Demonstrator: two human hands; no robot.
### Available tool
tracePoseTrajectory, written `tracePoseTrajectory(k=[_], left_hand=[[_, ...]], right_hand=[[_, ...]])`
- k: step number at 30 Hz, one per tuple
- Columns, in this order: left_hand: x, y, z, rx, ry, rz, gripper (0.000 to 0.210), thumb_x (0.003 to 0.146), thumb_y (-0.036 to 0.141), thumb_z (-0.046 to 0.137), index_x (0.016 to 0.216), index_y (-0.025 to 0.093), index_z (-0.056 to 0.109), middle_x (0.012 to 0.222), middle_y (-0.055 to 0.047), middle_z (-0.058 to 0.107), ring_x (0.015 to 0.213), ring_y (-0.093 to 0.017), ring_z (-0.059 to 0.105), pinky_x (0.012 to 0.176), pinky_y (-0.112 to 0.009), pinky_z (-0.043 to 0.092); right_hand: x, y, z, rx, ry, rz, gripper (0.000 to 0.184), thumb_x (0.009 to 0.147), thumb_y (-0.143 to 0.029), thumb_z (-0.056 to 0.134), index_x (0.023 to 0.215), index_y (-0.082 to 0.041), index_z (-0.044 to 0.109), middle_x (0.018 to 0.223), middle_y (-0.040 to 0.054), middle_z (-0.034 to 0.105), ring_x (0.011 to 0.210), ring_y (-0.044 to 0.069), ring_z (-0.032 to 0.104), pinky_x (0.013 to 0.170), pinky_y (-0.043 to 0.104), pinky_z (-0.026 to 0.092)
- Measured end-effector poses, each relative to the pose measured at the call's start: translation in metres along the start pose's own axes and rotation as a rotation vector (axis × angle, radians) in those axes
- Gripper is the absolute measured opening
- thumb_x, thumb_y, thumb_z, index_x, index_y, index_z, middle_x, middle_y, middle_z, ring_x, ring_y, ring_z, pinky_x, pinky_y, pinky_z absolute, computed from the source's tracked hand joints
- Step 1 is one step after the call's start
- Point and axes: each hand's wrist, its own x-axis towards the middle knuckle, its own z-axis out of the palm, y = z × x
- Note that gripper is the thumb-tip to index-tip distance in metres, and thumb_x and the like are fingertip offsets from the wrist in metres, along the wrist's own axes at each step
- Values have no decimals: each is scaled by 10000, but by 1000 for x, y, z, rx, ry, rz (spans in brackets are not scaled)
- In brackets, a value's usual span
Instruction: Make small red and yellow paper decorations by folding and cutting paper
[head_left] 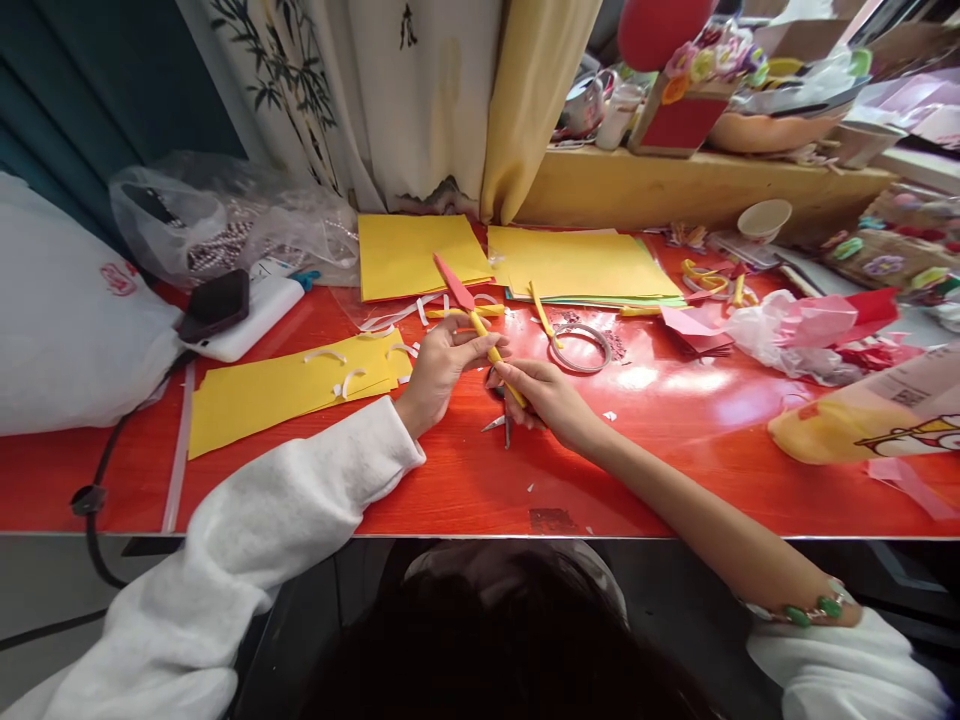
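Observation:
In the head view, my left hand [442, 365] is closed on the middle of a rolled yellow paper stick [480, 325], which has a flat, pointed red paper piece [454, 282] at its upper end. My right hand [547, 395] pinches the lower end of the same stick, which slants down to the right above the table. Just under my hands lies a pair of scissors [495, 424], partly hidden, its blades apart. A roll of tape [581, 348] rests beyond my right hand, with a thin yellow paper roll [540, 310] touching its left side.
Yellow paper strips [262, 400] with curled white bits lie on the red table [450, 490]. Two stacks of yellow sheets [420, 255] sit at the back. A phone [215, 306] and white bag [67, 310] are left; pink paper scraps [810, 325] and a drink cup [862, 415] right.

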Motion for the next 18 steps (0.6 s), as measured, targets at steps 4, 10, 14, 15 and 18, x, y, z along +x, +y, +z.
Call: tracePoseTrajectory(k=[4,10,14,15,18], left_hand=[[-4,3,4,61,-41,-34,202,743,261,699,867,121,622,877,-55,688,842,-149,657,772,-253,492],[-6,-2,-3,354,31,63,188,794,339,632,801,156,590,810,-34,678,747,-143,635,715,-267,483],[-7,-2,-5,610,53,174,165,785,344,642,782,187,591,791,-16,669,751,-147,624,741,-273,447],[-6,-2,-4,585,36,154,171,780,350,649,790,188,592,777,-13,663,745,-145,619,742,-272,442],[-4,-1,-3,279,-96,-37,232,770,383,660,825,170,589,691,2,617,645,-114,572,699,-261,449]], right_hand=[[-1,-2,-1,174,-69,-35,287,887,-451,500,855,-166,521,533,-40,549,377,72,466,337,164,332],[0,0,1,368,-174,94,114,886,-250,519,941,-151,529,750,45,672,611,132,667,592,245,550],[1,3,-3,510,-183,184,131,889,-160,448,886,-111,569,652,55,662,499,101,619,491,187,494],[2,4,-5,535,-197,203,144,888,-155,444,885,-105,579,637,50,657,469,88,597,465,172,471],[3,4,-12,571,-240,199,200,914,-205,440,894,-92,605,540,5,599,375,50,498,395,146,374]])
